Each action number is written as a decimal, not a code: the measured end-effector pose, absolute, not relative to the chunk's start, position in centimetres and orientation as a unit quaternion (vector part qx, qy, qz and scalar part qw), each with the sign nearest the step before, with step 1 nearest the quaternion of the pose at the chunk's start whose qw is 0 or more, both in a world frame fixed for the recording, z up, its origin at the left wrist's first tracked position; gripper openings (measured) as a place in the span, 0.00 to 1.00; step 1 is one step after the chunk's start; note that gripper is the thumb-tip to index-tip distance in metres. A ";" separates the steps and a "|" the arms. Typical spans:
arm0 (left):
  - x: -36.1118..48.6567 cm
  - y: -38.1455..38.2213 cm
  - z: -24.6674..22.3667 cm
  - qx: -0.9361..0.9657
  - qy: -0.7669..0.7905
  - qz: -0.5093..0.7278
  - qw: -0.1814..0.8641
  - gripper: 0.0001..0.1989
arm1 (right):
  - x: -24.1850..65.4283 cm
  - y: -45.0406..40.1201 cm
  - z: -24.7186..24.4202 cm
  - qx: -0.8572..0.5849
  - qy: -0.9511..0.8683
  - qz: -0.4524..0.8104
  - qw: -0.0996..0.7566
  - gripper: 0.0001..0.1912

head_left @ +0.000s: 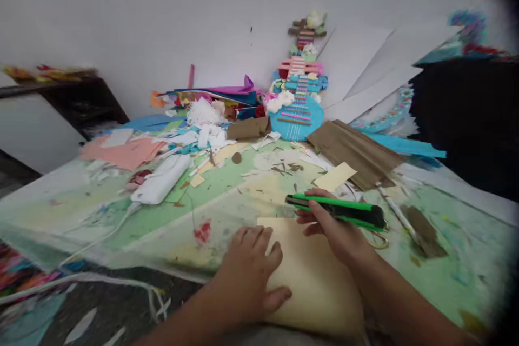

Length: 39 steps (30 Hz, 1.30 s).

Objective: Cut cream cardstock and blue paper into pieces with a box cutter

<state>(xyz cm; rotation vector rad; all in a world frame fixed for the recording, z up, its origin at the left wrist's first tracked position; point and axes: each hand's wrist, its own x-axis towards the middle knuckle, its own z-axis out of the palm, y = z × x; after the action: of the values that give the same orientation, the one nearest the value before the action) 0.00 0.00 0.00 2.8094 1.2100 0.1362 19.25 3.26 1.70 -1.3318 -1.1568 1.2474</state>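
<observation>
A pale yellow sheet of paper or card [320, 275] lies at the near edge of the table. My left hand [255, 267] rests on its left side, fingers spread and thumb out over the sheet. In my right hand [330, 224] is a green and black box cutter [336, 210], gripped between thumb and fingers above the far right part of the sheet. Whether the blade is out cannot be made out. Just right of the cutter, partly hidden, a small looped metal thing [379, 239] lies on the table; it may be scissor handles.
A white power strip [162, 179] with a cord lies at left. Brown crepe paper [354, 151] and a small yellow strip [335, 177] lie beyond my right hand. A blue guitar-shaped craft [298, 116] leans on the wall. Paper scraps [206, 132] pile at the back.
</observation>
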 end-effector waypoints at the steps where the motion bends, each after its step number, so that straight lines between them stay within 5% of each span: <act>1: 0.2 0.3 0.1 0.917 0.393 0.043 0.044 0.32 | 19.4 3.2 1.7 -0.561 -0.499 0.477 0.457 0.19; 6: 1.0 1.6 0.3 0.931 0.361 0.042 0.041 0.37 | 19.7 2.4 1.1 -0.602 -0.641 0.248 0.405 0.09; 12: 0.9 2.5 -0.7 0.952 0.300 0.058 0.015 0.35 | 19.3 1.3 0.2 -0.538 -0.768 0.119 0.326 0.14; 19: 0.9 2.5 -2.5 0.938 0.284 0.187 -0.062 0.29 | 18.1 2.1 0.7 -0.495 -0.786 -0.015 0.370 0.06; 39: 0.9 2.7 -2.4 0.948 0.270 0.161 -0.048 0.36 | 17.8 1.9 -0.3 -0.505 -0.775 -0.001 0.380 0.09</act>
<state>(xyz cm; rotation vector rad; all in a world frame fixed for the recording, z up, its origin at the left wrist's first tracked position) 0.87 2.68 -2.41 3.0729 0.8739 0.5220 17.80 1.92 -0.32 -1.2887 -1.9801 -0.0019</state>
